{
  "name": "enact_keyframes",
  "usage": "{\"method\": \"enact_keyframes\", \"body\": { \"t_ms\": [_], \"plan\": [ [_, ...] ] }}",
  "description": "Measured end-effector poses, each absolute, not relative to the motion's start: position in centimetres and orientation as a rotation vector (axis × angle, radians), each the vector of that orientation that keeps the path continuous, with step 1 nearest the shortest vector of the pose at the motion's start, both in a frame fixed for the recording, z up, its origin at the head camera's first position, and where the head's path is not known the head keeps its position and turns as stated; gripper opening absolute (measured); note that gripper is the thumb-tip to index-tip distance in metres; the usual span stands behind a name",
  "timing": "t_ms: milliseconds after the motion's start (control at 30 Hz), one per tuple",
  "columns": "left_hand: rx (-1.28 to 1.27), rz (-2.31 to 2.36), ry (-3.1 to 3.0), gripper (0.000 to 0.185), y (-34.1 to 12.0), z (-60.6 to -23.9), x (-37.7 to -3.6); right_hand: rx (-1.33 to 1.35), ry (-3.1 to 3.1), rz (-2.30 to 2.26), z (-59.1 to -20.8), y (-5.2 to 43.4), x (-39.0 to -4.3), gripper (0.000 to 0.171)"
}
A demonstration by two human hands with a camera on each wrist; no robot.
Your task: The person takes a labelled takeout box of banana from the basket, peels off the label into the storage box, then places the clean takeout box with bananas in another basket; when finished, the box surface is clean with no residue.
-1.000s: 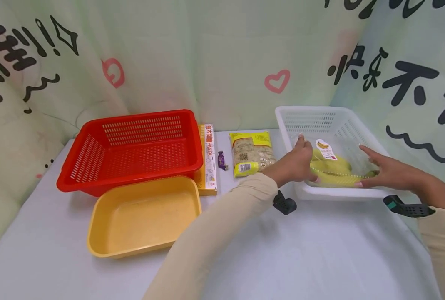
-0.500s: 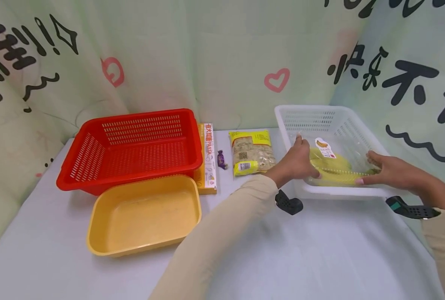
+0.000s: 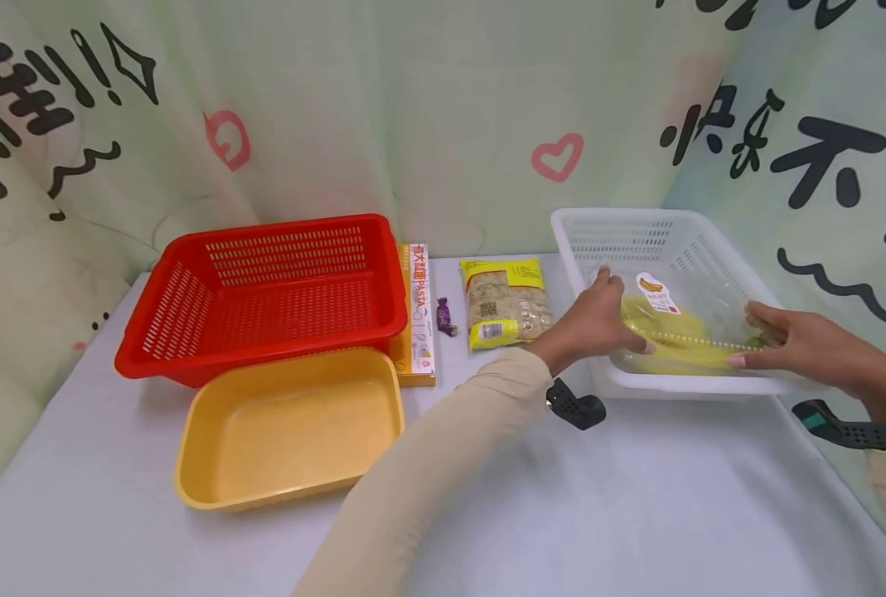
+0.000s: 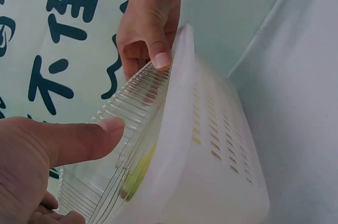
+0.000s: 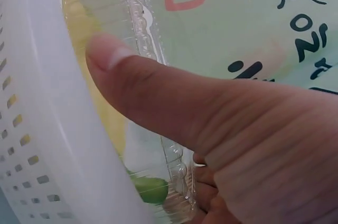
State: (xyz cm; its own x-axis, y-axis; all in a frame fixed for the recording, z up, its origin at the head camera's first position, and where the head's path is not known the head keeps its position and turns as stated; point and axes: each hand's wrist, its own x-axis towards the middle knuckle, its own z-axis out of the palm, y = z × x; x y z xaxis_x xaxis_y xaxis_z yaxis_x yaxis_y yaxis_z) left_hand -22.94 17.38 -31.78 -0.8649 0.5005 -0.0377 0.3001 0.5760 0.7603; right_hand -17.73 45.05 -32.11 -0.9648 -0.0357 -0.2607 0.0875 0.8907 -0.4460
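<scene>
Writing shows first on the pasta box [image 3: 418, 311] at centre frame: the word "PASTA" runs along its white side strip, with Chinese characters above it that I cannot read. Right of it lies a small purple wrapped candy [image 3: 444, 317], then a yellow-edged packet [image 3: 505, 302] with a barcode label; its print is too small to read. Large black brush characters and pink hearts cover the backdrop curtain [image 3: 428, 108].

At right of the frame, the white basket [image 3: 711, 249] holds a clear plastic banana tray [image 3: 677, 344] with yellow bananas inside and a sticker showing a banana drawing. The left hand [image 3: 595, 319] holds the tray's left end, thumb along its ribbed edge; the right hand [image 3: 789, 340] holds the right end, its grip likewise closed on the tray, thumb pressed on the clear plastic beside a green stem tip.

At left, the red basket [image 3: 189, 298] and the yellow tub [image 3: 211, 489] in front of it stand on the white worktop [image 3: 636, 514].
</scene>
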Motion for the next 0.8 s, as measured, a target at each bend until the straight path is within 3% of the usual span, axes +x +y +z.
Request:
{"method": "enact_keyframes", "body": {
  "t_ms": [467,800],
  "plan": [
    [0.836,1.145,2.622,0.099,16.0,-28.8,-22.8,0.18,2.935,-0.596,-28.6,44.5,-16.4,0.119],
    [0.952,1.28,2.565,0.101,13.5,-27.5,-21.8,0.127,3.079,-0.673,-26.6,42.1,-15.3,0.11]
  ]
}}
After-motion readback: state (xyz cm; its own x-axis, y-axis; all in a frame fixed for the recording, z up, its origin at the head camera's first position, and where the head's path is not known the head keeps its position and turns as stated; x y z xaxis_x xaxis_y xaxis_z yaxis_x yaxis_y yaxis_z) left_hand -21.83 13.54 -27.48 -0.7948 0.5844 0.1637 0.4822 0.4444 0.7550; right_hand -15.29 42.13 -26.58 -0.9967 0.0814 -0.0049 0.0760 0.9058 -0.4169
